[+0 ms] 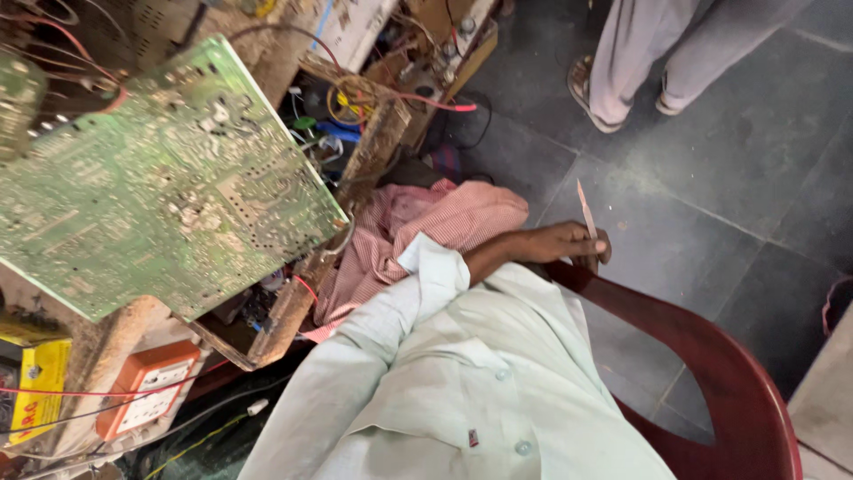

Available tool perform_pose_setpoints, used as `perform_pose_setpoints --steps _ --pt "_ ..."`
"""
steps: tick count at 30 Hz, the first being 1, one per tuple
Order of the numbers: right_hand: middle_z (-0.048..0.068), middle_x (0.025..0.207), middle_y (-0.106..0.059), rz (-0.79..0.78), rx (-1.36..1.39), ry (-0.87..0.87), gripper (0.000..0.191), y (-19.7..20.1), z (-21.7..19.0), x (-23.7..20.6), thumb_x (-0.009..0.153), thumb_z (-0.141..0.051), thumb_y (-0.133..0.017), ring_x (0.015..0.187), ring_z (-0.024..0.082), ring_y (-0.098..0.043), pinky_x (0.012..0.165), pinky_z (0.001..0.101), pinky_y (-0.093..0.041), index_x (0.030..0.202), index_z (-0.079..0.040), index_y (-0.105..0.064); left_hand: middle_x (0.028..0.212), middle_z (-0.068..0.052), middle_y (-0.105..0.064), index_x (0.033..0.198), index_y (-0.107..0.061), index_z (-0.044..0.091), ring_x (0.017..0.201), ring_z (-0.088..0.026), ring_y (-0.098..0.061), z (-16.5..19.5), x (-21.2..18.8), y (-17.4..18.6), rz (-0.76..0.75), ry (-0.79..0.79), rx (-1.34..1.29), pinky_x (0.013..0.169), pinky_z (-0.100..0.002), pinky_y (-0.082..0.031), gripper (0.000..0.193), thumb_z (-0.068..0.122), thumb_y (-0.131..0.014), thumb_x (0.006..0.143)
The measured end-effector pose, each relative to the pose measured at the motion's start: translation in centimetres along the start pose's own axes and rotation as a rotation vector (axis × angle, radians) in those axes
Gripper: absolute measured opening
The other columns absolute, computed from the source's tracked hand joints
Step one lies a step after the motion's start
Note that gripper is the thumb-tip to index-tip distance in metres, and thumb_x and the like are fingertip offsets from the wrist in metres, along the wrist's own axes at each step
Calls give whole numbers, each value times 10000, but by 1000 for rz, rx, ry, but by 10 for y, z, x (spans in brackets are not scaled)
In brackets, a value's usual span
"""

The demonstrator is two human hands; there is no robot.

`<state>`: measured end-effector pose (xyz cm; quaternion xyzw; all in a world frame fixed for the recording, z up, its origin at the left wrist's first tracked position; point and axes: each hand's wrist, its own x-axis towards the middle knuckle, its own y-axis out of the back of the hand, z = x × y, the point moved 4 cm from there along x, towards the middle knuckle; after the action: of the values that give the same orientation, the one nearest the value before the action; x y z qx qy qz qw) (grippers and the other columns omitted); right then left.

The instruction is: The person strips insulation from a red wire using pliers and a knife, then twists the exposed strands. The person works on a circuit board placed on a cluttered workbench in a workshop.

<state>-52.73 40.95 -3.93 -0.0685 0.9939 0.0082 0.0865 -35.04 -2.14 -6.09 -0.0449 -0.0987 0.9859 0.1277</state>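
One hand only is seen in the head view; the other is out of frame, so its state cannot be told.

1. Circuit board (169, 182): a large green panel is seen tilted, solder side up, at the upper left, over the cluttered counter (293, 307). Red wires (418, 96) and loose parts are seen behind it. It is judged stiff but fragile, with sharp solder points, so it is best taken by its bare edges.

2. Chair (729, 373): a dark red plastic armrest curves along the right, over the grey tiled floor (729, 178).

3. Shirt (462, 382): a pale green garment fills the lower centre, with the sleeve rolled above the forearm. A pink checked cloth (418, 222) lies just beside the arm.

4. Socket box (147, 387): an orange and white unit is seen at the lower left, beside a yellow box (35, 387).

5. Another person's feet (622, 89), in sandals, are seen at the top right, well apart from the work.

6. Right hand (560, 242): it is closed over the top of the armrest, with the fingers pinched on a thin strip (586, 209).

7. Thin strip: a pale, narrow, flat piece is held upright at its lower end, above the armrest. It is judged light, bendable and easily snapped; a grip low on its flat faces is advised.
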Motion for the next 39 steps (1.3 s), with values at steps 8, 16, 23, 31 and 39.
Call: perform_pose_setpoints --steps 8,16,23,31,39 --pt "123 1342 -653 -294 -43 -77 392 4 8 -34 1141 -313 -561 1278 247 -628 1082 371 -532 1371 3 -597 932 -63 -732 1089 -653 55 929 -153 -705 -8 0 -2 -28 -28 -20 873 -340 -545 534 548 -445 1079" --pt "174 1359 -652 -857 -202 -139 465 -199 24 35 1122 -351 -585 1223 251 -636 1043 385 -537 1363 47 -604 937 -83 -789 1132 -666 38 940 -168 -749 -8 -3 4 10 -43 17 912 -335 -551 568 534 -396 1075" --pt "154 1252 -683 -1494 -415 269 288 -385 -76 -8 1004 -187 -653 1194 250 -660 1024 386 -531 1202 19 -686 1197 -130 -752 1132 -761 32 1119 -249 -715 -9 -18 25 109 -196 205 1006 -366 -532 543 448 -412 1129" --pt "131 1109 -732 -1463 -328 289 223 -506 -79 -54 1068 -200 -611 972 192 -731 831 314 -606 1096 11 -680 1108 -112 -791 1346 -600 -21 1066 -234 -760 65 -96 81 445 -206 106 983 -352 -564 409 294 -488 1112" --pt "78 787 -561 -1260 -533 230 268 -540 50 -10 1108 -216 -682 687 136 -486 594 315 -400 996 21 -628 1218 -131 -733 1404 -568 -5 1121 -272 -704 102 -246 28 871 -53 301 994 -369 -533 389 166 -632 1061"
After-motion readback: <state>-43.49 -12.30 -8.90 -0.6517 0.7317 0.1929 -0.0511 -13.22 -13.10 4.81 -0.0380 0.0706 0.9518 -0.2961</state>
